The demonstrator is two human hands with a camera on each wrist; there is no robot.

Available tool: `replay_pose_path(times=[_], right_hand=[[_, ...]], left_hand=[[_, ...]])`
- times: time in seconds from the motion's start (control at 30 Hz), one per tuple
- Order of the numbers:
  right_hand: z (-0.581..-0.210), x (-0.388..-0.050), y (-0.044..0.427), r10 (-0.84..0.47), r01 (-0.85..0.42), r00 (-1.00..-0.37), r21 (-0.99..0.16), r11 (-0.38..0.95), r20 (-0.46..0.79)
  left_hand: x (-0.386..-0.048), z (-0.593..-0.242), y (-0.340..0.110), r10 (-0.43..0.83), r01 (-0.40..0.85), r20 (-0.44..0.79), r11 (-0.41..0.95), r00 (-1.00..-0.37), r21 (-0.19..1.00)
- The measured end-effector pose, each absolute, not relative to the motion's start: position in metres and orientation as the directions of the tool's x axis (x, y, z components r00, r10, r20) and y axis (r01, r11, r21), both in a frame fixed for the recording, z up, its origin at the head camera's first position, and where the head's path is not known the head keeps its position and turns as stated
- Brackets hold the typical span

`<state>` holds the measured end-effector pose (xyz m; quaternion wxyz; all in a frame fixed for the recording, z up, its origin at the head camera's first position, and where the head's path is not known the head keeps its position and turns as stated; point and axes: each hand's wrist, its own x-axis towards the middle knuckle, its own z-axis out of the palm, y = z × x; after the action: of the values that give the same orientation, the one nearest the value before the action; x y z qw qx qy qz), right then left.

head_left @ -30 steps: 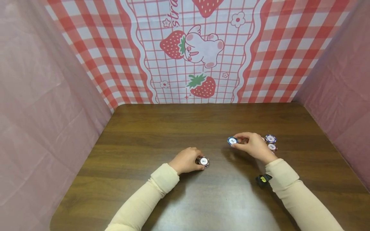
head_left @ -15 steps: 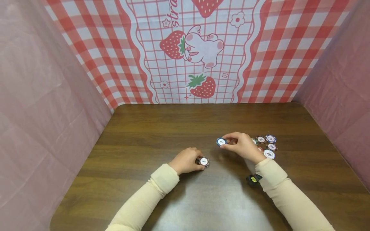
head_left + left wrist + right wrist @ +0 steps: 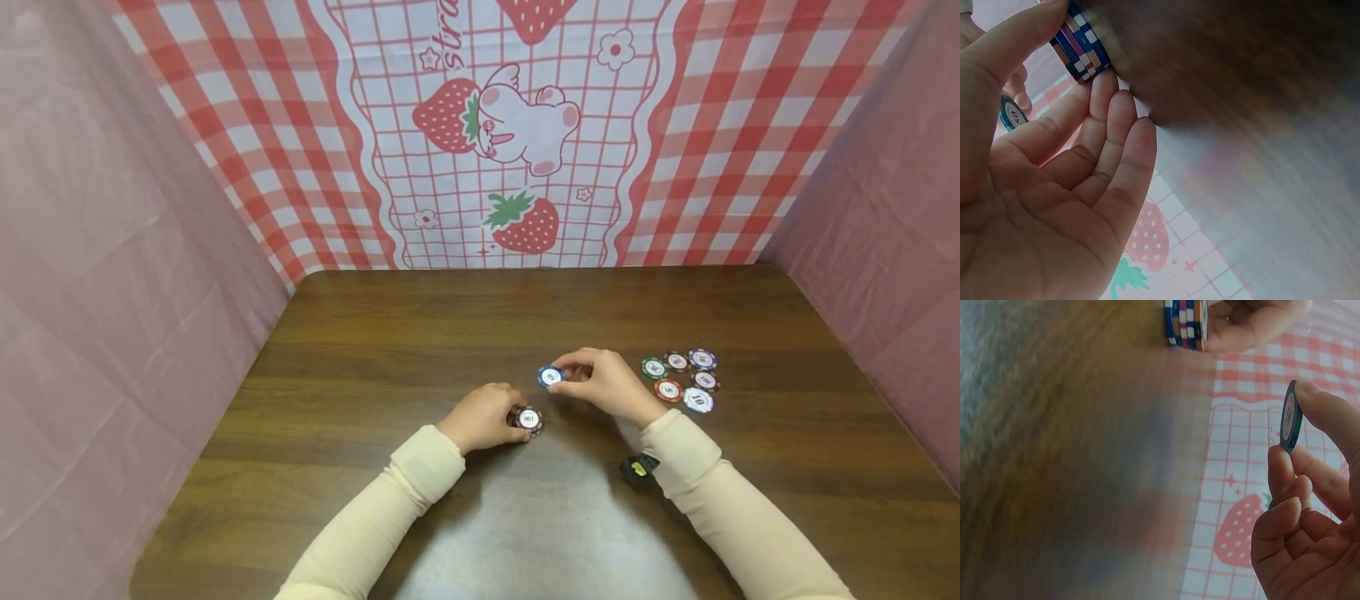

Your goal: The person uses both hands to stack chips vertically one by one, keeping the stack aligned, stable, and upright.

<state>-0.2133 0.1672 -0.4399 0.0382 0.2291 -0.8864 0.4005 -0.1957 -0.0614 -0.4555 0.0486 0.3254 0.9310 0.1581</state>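
Note:
My left hand [image 3: 483,415] holds a short stack of poker chips [image 3: 529,420] standing on the table, with thumb and fingers on its sides. The top chip is brown-edged and marked 100. In the left wrist view the stack [image 3: 1082,49] shows blue, purple and orange layers along its edge. My right hand [image 3: 609,385] pinches a single blue-edged poker chip [image 3: 551,377] between thumb and fingers, apart from the stack and just behind and right of it. The right wrist view shows this chip [image 3: 1291,416] on edge, raised off the table.
Several loose poker chips lie flat at the right of the brown table [image 3: 360,350]: green [image 3: 655,368], red [image 3: 668,390], white [image 3: 698,400], blue [image 3: 702,359] and two brown-edged ones. A checked strawberry cloth [image 3: 450,183] hangs behind; pink curtains [image 3: 885,208] flank the sides.
My right hand has moved left with the blue-edged chip, from beside the loose chips to near the stack, uncovering those chips. My left hand and the stack have stayed in place.

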Motion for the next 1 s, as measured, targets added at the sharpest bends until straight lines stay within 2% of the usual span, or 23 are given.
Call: replay_pose_path(times=[0.33, 0.7, 1.0], right_hand=[[-0.443, -0.210, 0.155, -0.468, -0.416, -0.873, -0.706, 0.573, 0.135], [-0.446, -0.207, 0.147, -0.534, -0.467, -0.838, -0.658, 0.591, 0.115], [-0.449, -0.205, 0.145, -0.564, -0.455, -0.824, -0.664, 0.594, 0.060]], left_hand=[[-0.196, -0.455, -0.061, 0.624, 0.597, 0.015, 0.739, -0.781, 0.312], [-0.196, -0.455, -0.062, 0.629, 0.605, 0.018, 0.739, -0.778, 0.296], [-0.196, -0.455, -0.062, 0.631, 0.605, 0.008, 0.739, -0.775, 0.298]])
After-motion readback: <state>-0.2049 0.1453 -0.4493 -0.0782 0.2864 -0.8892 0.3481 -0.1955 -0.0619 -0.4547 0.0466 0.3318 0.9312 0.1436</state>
